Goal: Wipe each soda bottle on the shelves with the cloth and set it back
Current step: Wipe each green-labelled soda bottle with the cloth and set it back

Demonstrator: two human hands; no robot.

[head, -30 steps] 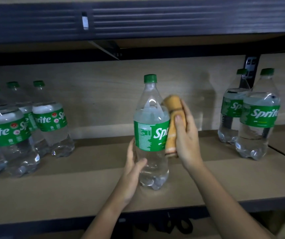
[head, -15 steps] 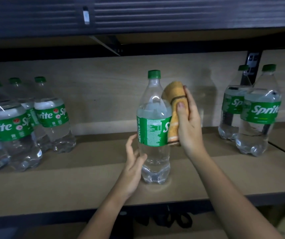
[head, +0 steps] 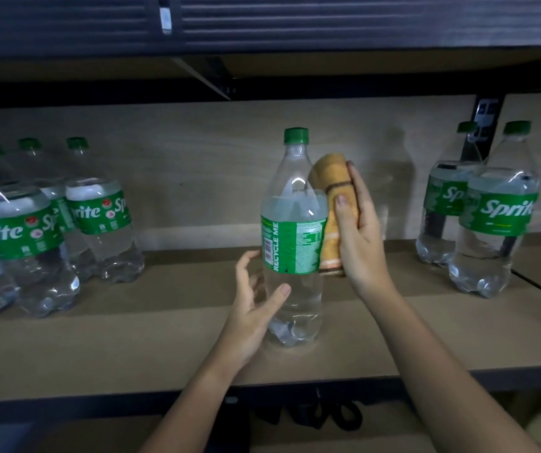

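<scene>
A clear Sprite bottle [head: 292, 237] with a green cap and label stands upright in the middle of the wooden shelf [head: 138, 348]. Its label shows the "RECYCLE ME" side. My right hand [head: 357, 237] holds a folded orange cloth [head: 331, 220] and presses it against the bottle's right side, at label height. My left hand [head: 256, 305] is at the bottle's lower left, thumb on the front of the bottle and fingers spread loosely behind it.
Several more Sprite bottles [head: 23, 243] crowd the left end of the shelf. Two stand at the right [head: 494, 220], near a dark upright post [head: 481, 125]. A dark upper shelf [head: 295, 24] hangs low overhead. The shelf's dark front edge [head: 99, 403] runs below my arms.
The bottle has been set down on the shelf and turned, so its label now shows the back. My left hand's fingers have loosened. The cloth stays on the right side.
</scene>
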